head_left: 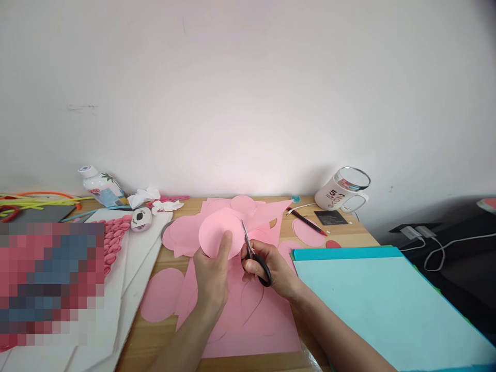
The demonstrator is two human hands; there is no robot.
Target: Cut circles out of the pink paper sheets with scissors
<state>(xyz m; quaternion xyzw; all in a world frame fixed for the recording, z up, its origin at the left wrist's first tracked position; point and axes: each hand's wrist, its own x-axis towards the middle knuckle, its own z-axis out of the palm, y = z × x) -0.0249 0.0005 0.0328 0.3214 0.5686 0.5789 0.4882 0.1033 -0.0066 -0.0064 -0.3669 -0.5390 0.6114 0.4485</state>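
Left hand [211, 274]: pinching a flat, round pink paper disc [212, 230], thumb on its upper face; fingers beneath mostly hidden. Disc held at centre of scene, above larger pink paper sheets [267, 330] on a light wooden table [141, 343]. Right hand [274, 264]: curled around the looped handles of black-handled metal scissors [265, 273], blades upright just beside disc's right edge; contact cannot be told. Handling (judged): disc light, thin, fairly stiff yet easily creased; best pinched flat at near edge, clear of the blades.
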